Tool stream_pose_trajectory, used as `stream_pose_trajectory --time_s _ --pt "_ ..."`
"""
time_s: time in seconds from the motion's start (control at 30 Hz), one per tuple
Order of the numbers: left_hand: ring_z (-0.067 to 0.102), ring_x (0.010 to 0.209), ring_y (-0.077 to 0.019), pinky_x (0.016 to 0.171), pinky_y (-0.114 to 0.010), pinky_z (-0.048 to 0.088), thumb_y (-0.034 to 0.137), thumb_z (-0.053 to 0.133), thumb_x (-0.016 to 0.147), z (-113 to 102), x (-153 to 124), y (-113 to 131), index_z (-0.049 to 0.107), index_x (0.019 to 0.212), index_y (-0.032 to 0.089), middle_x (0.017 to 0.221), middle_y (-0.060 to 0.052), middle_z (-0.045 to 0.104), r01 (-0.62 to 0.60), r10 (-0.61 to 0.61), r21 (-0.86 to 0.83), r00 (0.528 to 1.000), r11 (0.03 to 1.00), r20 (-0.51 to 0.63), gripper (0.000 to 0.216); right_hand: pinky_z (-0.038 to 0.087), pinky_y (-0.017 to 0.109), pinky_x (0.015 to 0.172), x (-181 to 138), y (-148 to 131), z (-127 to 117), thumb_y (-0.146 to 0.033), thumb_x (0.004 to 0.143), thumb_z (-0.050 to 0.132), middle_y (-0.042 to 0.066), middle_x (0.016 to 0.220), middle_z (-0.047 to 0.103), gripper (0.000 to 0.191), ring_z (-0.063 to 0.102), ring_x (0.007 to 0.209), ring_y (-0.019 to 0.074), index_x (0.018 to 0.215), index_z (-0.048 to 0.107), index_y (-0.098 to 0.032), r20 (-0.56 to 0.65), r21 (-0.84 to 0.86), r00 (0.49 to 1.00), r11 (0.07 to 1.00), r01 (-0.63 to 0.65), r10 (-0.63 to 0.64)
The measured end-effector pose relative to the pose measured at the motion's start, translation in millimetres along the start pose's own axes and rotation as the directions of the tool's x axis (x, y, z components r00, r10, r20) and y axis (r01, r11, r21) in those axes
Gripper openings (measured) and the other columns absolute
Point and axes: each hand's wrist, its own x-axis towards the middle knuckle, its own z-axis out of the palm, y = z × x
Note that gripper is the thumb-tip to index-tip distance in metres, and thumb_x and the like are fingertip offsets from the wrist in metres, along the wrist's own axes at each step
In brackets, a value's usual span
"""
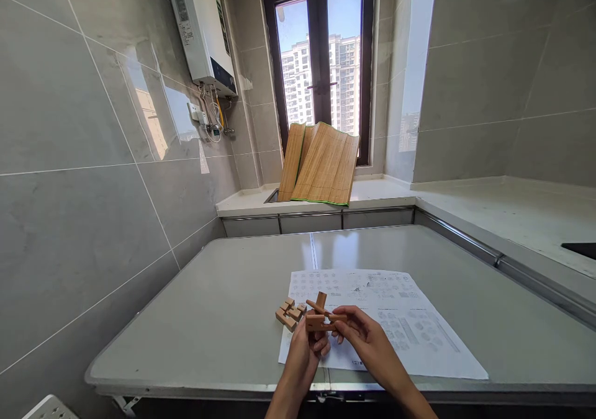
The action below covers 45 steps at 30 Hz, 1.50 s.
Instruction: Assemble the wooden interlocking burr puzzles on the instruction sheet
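Observation:
Near the table's front edge, my left hand (307, 344) is closed around a notched wooden puzzle piece (315, 323), which is raised above the table. From the right, my right hand (361, 332) pinches another wooden puzzle piece (338, 318) between thumb and fingers. The held pieces touch or overlap, and one stands upward at the back; how they interlock is partly hidden by my fingers. Just left of my hands lies a small cluster of notched wooden blocks (287, 315). Under my hands a white instruction sheet (400, 319) with small printed diagrams is spread out.
A light grey folding table (195, 326) spans the front, with a seam down its middle. Behind it runs a white counter (382, 189) bearing a folded bamboo mat (326, 164) before the window. A water heater (200, 34) hangs on the left wall.

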Motion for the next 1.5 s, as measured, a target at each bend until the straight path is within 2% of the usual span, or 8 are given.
stream_pose_trajectory --time_s 0.13,0.43,0.57,0.9,1.03,1.17,1.33,1.5 --pt "0.025 0.043 -0.0031 0.046 -0.019 0.022 0.049 0.076 0.079 -1 -1 0 0.064 0.094 0.016 0.056 0.009 0.037 0.012 -0.012 0.001 0.999 1.0 0.035 0.039 0.054 0.033 0.084 2 2 2 -0.049 0.088 0.068 0.003 0.088 0.073 0.03 0.067 0.081 0.0201 0.103 0.065 -0.023 -0.058 0.009 0.998 1.0 0.002 -0.002" --pt "0.024 0.042 -0.0031 0.046 -0.019 0.019 0.048 0.075 0.08 -1 0 1 0.061 0.096 0.016 0.056 0.01 0.035 0.03 -0.03 -0.004 0.999 1.0 0.037 0.037 0.057 0.035 0.085 2 4 8 -0.052 0.081 0.073 0.004 0.098 0.074 0.035 0.071 0.081 0.0219 0.1 0.07 -0.023 -0.15 0.088 0.987 0.995 -0.051 0.064" --pt "0.022 0.042 -0.003 0.046 -0.019 0.019 0.048 0.075 0.08 1 -1 1 0.059 0.093 0.017 0.055 0.011 0.033 0.024 -0.024 -0.006 0.999 1.0 0.03 0.037 0.057 0.037 0.086 5 9 5 -0.053 0.079 0.075 0.006 0.1 0.075 0.04 0.071 0.081 0.0227 0.103 0.071 -0.021 -0.161 0.117 0.982 0.99 -0.081 0.099" --pt "0.022 0.043 -0.0039 0.046 -0.018 0.021 0.056 0.072 0.08 9 -8 7 0.057 0.108 0.017 0.056 0.011 0.035 0.041 -0.044 0.066 0.998 0.997 0.046 0.05 0.056 0.041 0.091 3 4 9 -0.058 0.075 0.076 0.007 0.101 0.076 0.047 0.073 0.089 0.0281 0.103 0.07 -0.021 -0.171 0.089 0.974 0.987 -0.137 0.151" --pt "0.021 0.041 -0.0041 0.043 -0.018 0.023 0.062 0.068 0.081 10 -9 1 0.054 0.106 0.02 0.055 0.012 0.036 0.054 -0.064 0.168 0.997 0.984 0.054 0.051 0.054 0.041 0.091 3 7 9 -0.059 0.078 0.073 0.007 0.103 0.076 0.046 0.073 0.09 0.0278 0.104 0.07 -0.021 -0.169 0.026 0.977 0.992 -0.125 0.128" --pt "0.018 0.039 -0.0031 0.038 -0.016 0.017 0.068 0.065 0.08 7 -10 -8 0.049 0.094 0.022 0.057 0.012 0.037 0.05 -0.056 0.224 0.998 0.973 0.022 0.05 0.056 0.039 0.081 5 13 5 -0.06 0.075 0.075 0.008 0.096 0.077 0.048 0.072 0.083 0.0271 0.101 0.071 -0.02 -0.236 -0.034 0.968 0.994 -0.1 0.09" --pt "0.019 0.04 -0.0027 0.037 -0.015 0.017 0.069 0.066 0.078 8 -11 -7 0.044 0.09 0.024 0.059 0.012 0.036 0.072 -0.093 0.248 0.993 0.966 0.077 0.052 0.054 0.042 0.09 5 17 0 -0.059 0.071 0.078 0.009 0.099 0.077 0.049 0.072 0.093 0.0302 0.099 0.072 -0.019 -0.292 0.036 0.951 0.995 -0.094 0.101" --pt "0.017 0.04 -0.0027 0.038 -0.014 0.016 0.07 0.067 0.077 5 -9 -6 0.041 0.09 0.026 0.059 0.013 0.035 0.022 -0.045 0.256 0.996 0.966 0.083 0.053 0.055 0.042 0.089 5 26 -1 -0.058 0.071 0.079 0.009 0.098 0.078 0.048 0.072 0.092 0.0297 0.099 0.072 -0.02 -0.285 0.074 0.952 0.993 -0.09 0.108"
